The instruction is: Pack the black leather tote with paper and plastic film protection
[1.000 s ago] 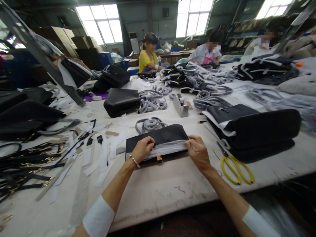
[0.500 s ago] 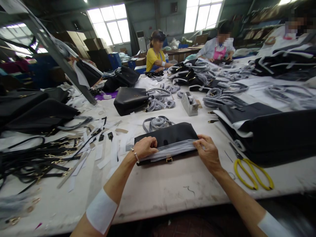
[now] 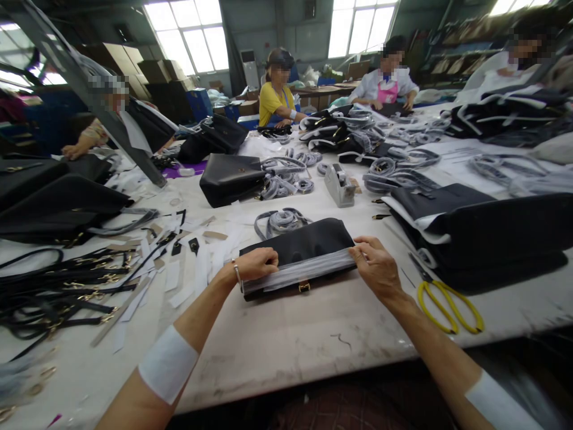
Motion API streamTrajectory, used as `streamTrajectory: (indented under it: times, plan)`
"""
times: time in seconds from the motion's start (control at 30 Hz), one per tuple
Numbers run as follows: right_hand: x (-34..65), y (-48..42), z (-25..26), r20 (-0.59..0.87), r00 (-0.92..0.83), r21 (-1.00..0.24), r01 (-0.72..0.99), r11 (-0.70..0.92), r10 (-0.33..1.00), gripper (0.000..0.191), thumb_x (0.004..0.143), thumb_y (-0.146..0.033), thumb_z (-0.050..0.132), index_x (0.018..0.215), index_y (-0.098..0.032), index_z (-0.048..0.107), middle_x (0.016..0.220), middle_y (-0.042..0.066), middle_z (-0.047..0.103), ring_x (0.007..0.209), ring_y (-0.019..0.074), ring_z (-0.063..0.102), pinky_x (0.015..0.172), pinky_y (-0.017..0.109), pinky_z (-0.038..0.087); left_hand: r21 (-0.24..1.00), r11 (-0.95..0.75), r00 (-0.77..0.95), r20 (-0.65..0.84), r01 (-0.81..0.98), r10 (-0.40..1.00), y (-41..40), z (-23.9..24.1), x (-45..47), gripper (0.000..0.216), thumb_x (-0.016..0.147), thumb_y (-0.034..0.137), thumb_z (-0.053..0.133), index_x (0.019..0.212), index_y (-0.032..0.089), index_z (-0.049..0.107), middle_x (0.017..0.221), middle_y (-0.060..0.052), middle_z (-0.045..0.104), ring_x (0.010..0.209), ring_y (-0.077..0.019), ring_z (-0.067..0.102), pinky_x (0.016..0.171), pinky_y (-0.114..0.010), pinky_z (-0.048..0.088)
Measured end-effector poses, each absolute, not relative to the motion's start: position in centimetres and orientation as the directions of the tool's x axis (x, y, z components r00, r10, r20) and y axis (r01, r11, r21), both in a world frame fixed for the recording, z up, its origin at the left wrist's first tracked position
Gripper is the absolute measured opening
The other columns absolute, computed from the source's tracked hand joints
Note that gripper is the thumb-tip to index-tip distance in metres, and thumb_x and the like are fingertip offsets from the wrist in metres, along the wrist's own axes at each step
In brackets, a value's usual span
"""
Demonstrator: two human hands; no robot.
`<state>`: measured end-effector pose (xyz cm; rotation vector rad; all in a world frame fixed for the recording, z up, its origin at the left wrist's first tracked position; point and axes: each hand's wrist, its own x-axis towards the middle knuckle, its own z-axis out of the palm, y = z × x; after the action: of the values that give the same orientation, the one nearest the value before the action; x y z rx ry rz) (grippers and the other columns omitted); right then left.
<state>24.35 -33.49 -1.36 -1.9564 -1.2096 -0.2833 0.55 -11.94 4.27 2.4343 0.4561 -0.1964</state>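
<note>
A black handbag (image 3: 308, 242) lies flat in front of me on the white table. Along its near side runs a band of translucent plastic film (image 3: 308, 267), with a gold buckle (image 3: 304, 287) just below. My left hand (image 3: 257, 263) rests on the bag's left end, its fingers curled closed at the film. At the right end my right hand (image 3: 376, 266) is closed, thumb and fingers pinching the film by the bag's edge. A coiled strap in clear wrapping (image 3: 283, 222) sits behind the bag.
Yellow-handled scissors (image 3: 450, 306) lie to the right, beside a large black bag (image 3: 496, 239). A tape dispenser (image 3: 339, 186) and another black handbag (image 3: 233, 179) stand farther back. Black straps (image 3: 58, 292) and paper strips cover the left side. Several people work around the table.
The view has shifted slightly, so things sit a little further left. Both hands stay at the bag's ends, and the plastic film looks straighter and flatter. A person's hand shows at the far left.
</note>
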Motion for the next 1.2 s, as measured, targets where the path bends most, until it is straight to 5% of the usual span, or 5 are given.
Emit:
streamTrajectory:
  times: [0.5,0.73,0.9,1.03,1.2]
  plan:
    - [24.3,-32.9,-3.2,0.631,0.408,-0.459,0.882,-0.107,0.659,0.014,0.091,-0.027,0.048,0.079,-0.022,0.051,0.112,0.013,0.053,0.107,0.0257,0.053,0.096,0.044,0.046,0.567,-0.685,0.852,-0.501,0.458,0.154,-9.9,5.2,2.0,0.013,0.069,0.031,0.054,0.068,0.018,0.055,0.064,0.003,0.052,0.061,-0.0125,0.044,0.054,-0.023,0.031]
    - [24.7,-31.9,-3.9,0.646,0.421,-0.521,0.853,-0.035,0.637,0.014,0.092,-0.023,0.046,0.078,-0.023,0.049,0.108,0.013,0.056,0.104,0.0257,0.053,0.093,0.045,0.047,0.473,-0.693,0.783,-0.582,0.544,0.218,-9.0,5.6,3.0,0.011,0.066,0.030,0.058,0.066,0.018,0.057,0.060,0.003,0.053,0.059,-0.0132,0.046,0.052,-0.023,0.032]
    - [25.4,-31.6,-3.7,0.616,0.455,-0.582,0.813,-0.016,0.643,0.014,0.089,-0.020,0.049,0.076,-0.023,0.046,0.102,0.012,0.056,0.098,0.0255,0.052,0.090,0.045,0.047,0.319,-0.843,0.901,-0.129,0.433,0.414,-15.0,7.7,3.7,0.017,0.081,0.028,0.050,0.092,0.022,0.061,0.097,-0.004,0.065,0.089,-0.0203,0.058,0.080,-0.031,0.044]
    - [25.6,-31.4,-3.9,0.601,0.485,-0.615,0.788,-0.020,0.636,0.017,0.088,-0.019,0.050,0.074,-0.024,0.041,0.099,0.010,0.055,0.097,0.0252,0.052,0.089,0.045,0.046,0.182,-0.968,0.971,0.133,0.174,0.199,-20.0,4.9,5.7,0.037,0.090,0.027,0.047,0.127,0.023,0.050,0.134,-0.008,0.053,0.127,-0.0247,0.043,0.106,-0.041,0.031]
    - [25.4,-31.1,-3.9,0.606,0.496,-0.628,0.778,-0.007,0.622,0.019,0.087,-0.019,0.051,0.073,-0.025,0.039,0.093,0.009,0.054,0.097,0.0248,0.051,0.087,0.044,0.046,0.184,-0.924,0.906,0.207,0.336,0.370,-19.4,0.6,6.8,0.032,0.092,0.031,0.047,0.123,0.023,0.054,0.121,-0.009,0.057,0.108,-0.0240,0.052,0.092,-0.039,0.041]
